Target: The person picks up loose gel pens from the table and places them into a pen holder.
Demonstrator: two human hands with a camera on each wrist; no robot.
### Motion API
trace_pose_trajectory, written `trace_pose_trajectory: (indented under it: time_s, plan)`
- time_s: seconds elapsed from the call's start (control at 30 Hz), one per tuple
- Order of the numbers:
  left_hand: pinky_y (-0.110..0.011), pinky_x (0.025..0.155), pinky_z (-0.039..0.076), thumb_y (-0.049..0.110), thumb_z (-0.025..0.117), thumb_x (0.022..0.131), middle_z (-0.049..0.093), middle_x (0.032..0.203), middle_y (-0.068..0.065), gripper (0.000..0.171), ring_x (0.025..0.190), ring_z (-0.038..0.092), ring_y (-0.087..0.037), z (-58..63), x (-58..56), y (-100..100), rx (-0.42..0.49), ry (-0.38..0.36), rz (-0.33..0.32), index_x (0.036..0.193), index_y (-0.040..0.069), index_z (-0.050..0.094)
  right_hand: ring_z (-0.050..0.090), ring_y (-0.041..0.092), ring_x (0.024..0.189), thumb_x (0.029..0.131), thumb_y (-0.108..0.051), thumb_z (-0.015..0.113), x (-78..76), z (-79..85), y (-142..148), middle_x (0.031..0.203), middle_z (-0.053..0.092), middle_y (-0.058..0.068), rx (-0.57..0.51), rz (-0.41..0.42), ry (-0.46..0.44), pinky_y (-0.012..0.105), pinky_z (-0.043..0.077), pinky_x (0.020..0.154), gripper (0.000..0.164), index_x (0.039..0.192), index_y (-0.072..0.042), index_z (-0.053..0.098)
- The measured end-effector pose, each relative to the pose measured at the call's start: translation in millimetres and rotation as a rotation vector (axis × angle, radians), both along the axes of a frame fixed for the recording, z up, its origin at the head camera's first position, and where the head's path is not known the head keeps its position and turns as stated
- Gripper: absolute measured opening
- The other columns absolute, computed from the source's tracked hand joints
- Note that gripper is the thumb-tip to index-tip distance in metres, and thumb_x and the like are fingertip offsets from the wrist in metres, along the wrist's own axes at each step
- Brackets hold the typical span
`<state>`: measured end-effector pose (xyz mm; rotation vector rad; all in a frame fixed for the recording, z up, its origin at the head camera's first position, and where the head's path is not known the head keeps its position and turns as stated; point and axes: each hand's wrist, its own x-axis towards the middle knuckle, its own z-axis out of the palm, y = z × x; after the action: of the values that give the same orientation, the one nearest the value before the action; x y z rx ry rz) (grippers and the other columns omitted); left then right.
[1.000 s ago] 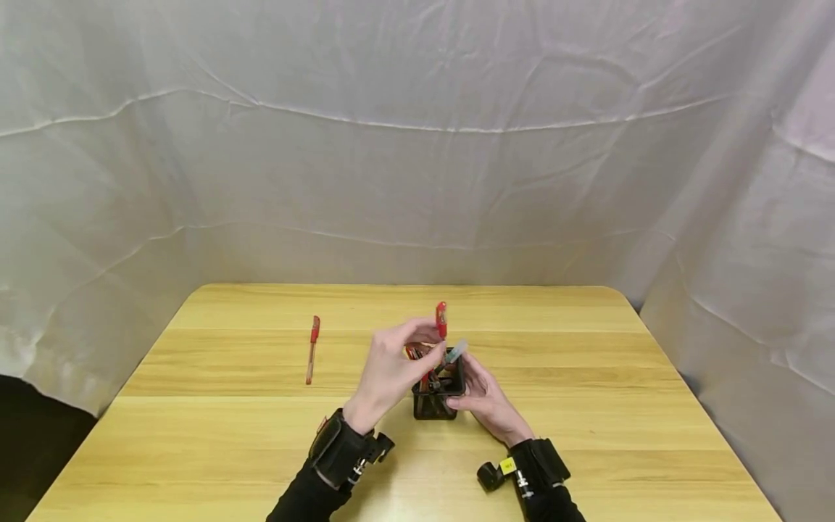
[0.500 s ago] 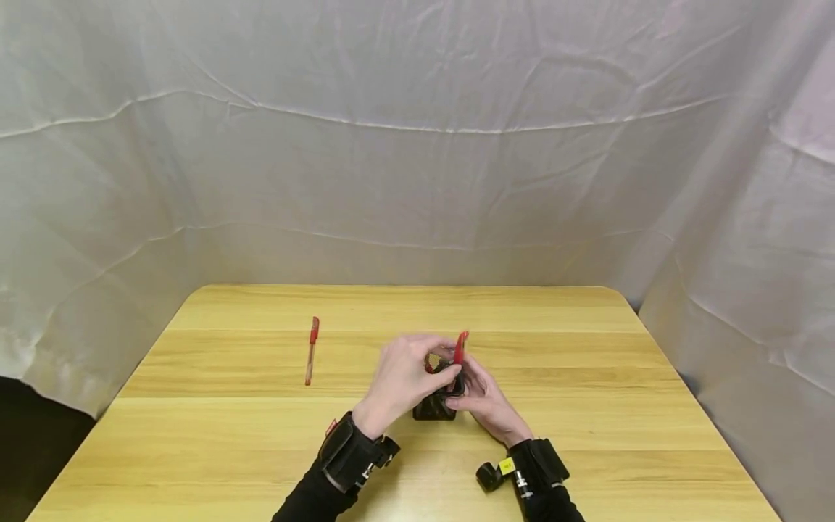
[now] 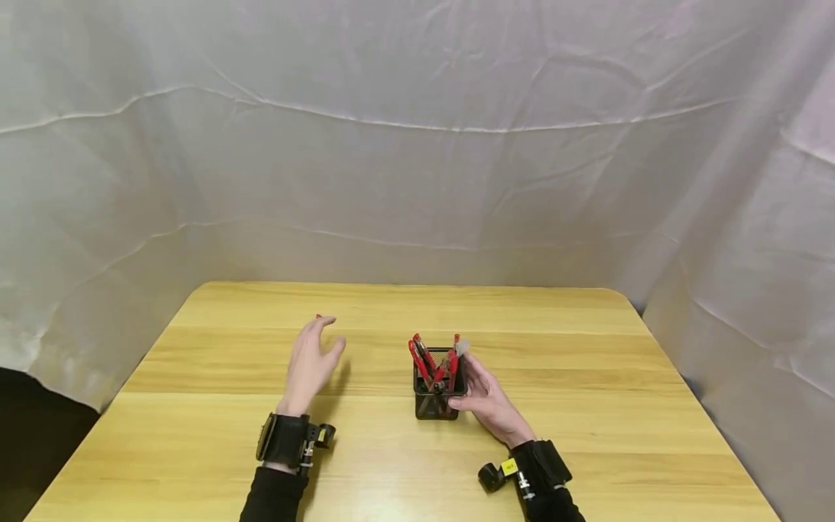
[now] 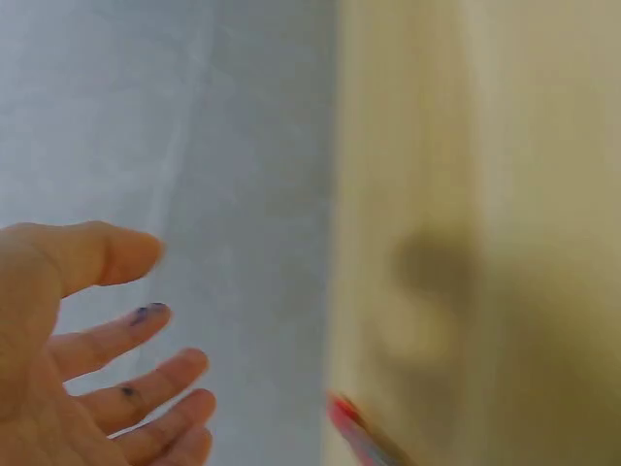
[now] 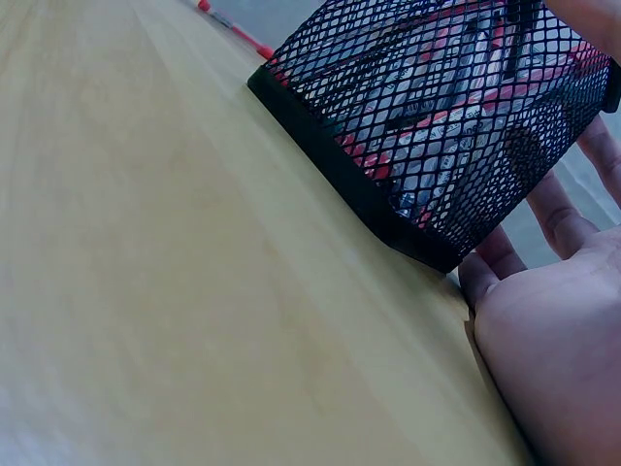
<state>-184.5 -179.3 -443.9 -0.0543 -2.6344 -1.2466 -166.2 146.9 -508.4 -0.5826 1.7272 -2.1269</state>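
My left hand [image 3: 308, 368] hovers over the left part of the table, fingers spread and nothing between them. Under it lies a red-capped pen [image 4: 351, 427], of which only a red tip shows past the hand in the head view. My right hand [image 3: 491, 407] grips the right side of a black mesh pen holder [image 3: 435, 408], its thumb across the front and its fingers behind. The holder stands upright on the table. Several red pens [image 3: 420, 357] lean inside it, along with a thing with a pale translucent end [image 3: 463, 347].
The light wooden table [image 3: 574, 362] has rounded far corners. Pale grey cloth [image 3: 417, 181] hangs behind it and along both sides. Each wrist wears a black strap with a small camera [image 3: 491, 476].
My left hand lowered a red pen into the holder, let go of it and swung left over the pen on the table. The right hand has stayed on the holder.
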Motion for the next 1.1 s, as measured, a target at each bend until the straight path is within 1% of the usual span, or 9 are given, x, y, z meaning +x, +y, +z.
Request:
trace_pose_trajectory:
  time_s: [0.1,0.2,0.27,0.37,0.53,0.67,0.9,1.03,1.1]
  plan:
    - [-0.066,0.119,0.029,0.018,0.06,0.097,0.031,0.157,-0.032,0.057,0.145,0.031,-0.051,-10.3,-1.9,-10,-0.095,-0.116,-0.012,0.145,-0.007,0.044,-0.02,0.041,0.153,0.084,0.0,0.071,0.1,0.5,1,0.165,-0.019,0.026,0.0,0.003,0.006,0.054,-0.015,0.122,0.112,0.153,0.01,-0.016]
    - [-0.065,0.121,0.025,0.018,0.061,0.095,0.025,0.159,-0.035,0.062,0.147,0.025,-0.052,-16.4,-1.9,-14,-0.165,-0.179,-0.024,0.146,-0.01,0.041,-0.02,0.041,0.153,0.084,-0.001,0.072,-0.5,0.0,1,0.165,-0.019,0.026,0.0,0.004,0.0,0.055,-0.015,0.122,0.112,0.153,0.011,-0.016]
    - [-0.065,0.122,0.022,0.02,0.06,0.095,0.021,0.16,-0.036,0.064,0.149,0.021,-0.052,-19.3,-2.2,-16,-0.188,-0.213,-0.033,0.148,-0.01,0.039,-0.02,0.041,0.153,0.084,-0.001,0.072,-1.0,-1.0,2,0.165,-0.019,0.026,0.003,0.005,-0.002,0.055,-0.014,0.122,0.112,0.153,0.011,-0.016]
    - [-0.067,0.122,0.019,0.021,0.059,0.096,0.016,0.16,-0.039,0.065,0.149,0.017,-0.055,-22.8,-2.4,-17,-0.198,-0.241,-0.045,0.149,-0.01,0.037,-0.018,0.04,0.153,0.085,0.0,0.072,-1.1,-1.7,2,0.165,-0.018,0.025,0.007,0.004,-0.005,0.055,-0.013,0.123,0.112,0.153,0.01,-0.016]
    - [-0.07,0.119,0.023,0.023,0.058,0.097,0.015,0.159,-0.041,0.066,0.149,0.018,-0.056,-24.0,-2.3,-17,-0.22,-0.269,-0.064,0.15,-0.009,0.036,-0.019,0.04,0.154,0.085,0.0,0.071,-0.6,-1.3,3,0.166,-0.018,0.025,0.009,0.011,-0.018,0.053,-0.013,0.123,0.112,0.154,0.009,-0.016]
    - [-0.07,0.119,0.023,0.024,0.059,0.097,0.015,0.159,-0.041,0.066,0.149,0.017,-0.055,-23.2,-1.9,-16,-0.227,-0.28,-0.06,0.15,-0.009,0.036,-0.018,0.039,0.154,0.085,-0.001,0.072,-0.7,-1.6,2,0.166,-0.016,0.025,0.007,0.014,-0.019,0.052,-0.011,0.123,0.112,0.154,0.009,-0.016]
    - [-0.071,0.12,0.019,0.028,0.059,0.098,0.013,0.159,-0.043,0.07,0.149,0.012,-0.057,-22.0,-3.2,-14,-0.239,-0.343,-0.048,0.152,-0.009,0.032,-0.019,0.041,0.153,0.084,-0.001,0.072,-0.8,-1.7,3,0.165,-0.018,0.025,0.014,0.007,-0.005,0.055,-0.013,0.122,0.112,0.153,0.01,-0.016]
    - [-0.069,0.122,0.018,0.028,0.057,0.099,0.014,0.158,-0.043,0.07,0.149,0.013,-0.058,-22.7,-3.5,-14,-0.254,-0.348,-0.045,0.152,-0.01,0.031,-0.018,0.04,0.153,0.084,0.0,0.072,-1.1,-1.9,2,0.165,-0.018,0.025,0.002,0.009,-0.003,0.054,-0.013,0.122,0.112,0.153,0.01,-0.016]
    - [-0.069,0.121,0.021,0.029,0.058,0.098,0.018,0.158,-0.043,0.069,0.148,0.017,-0.058,-23.1,-3.8,-14,-0.271,-0.331,-0.044,0.149,-0.011,0.035,-0.019,0.04,0.153,0.084,0.0,0.072,-1.1,-1.7,2,0.165,-0.018,0.025,0.0,0.01,-0.005,0.054,-0.013,0.122,0.113,0.153,0.01,-0.017]
